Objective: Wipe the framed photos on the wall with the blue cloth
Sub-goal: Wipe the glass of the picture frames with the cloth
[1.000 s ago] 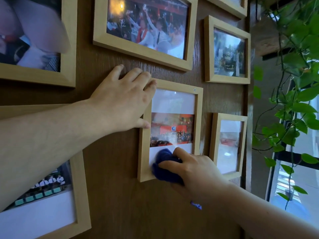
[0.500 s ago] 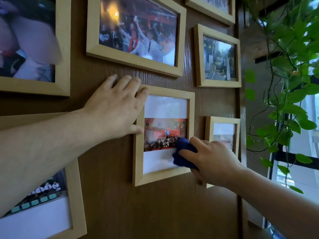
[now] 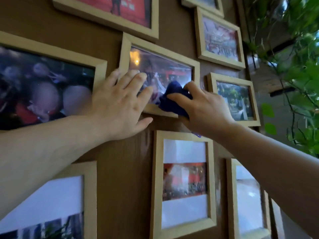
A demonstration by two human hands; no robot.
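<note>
Several light wooden framed photos hang on a brown wooden wall. My right hand [image 3: 205,107] grips a bunched dark blue cloth [image 3: 172,99] and presses it on the lower right glass of the wide middle frame [image 3: 161,53]. My left hand [image 3: 120,102] lies flat, fingers spread, over that frame's lower left corner and the wall beside it. Below hangs the upright frame [image 3: 155,178] with a red photo between white bands.
A large frame [image 3: 101,66] hangs to the left, small frames [image 3: 241,81] to the right and others [image 3: 201,42] above. Green trailing plant leaves [image 3: 303,69] hang close on the right, past the wall's edge. Another frame [image 3: 91,195] sits bottom left.
Both hands have left the lower upright frame and moved up to the wide frame above it. The cloth now rests on that upper frame's glass. The view has tilted upward.
</note>
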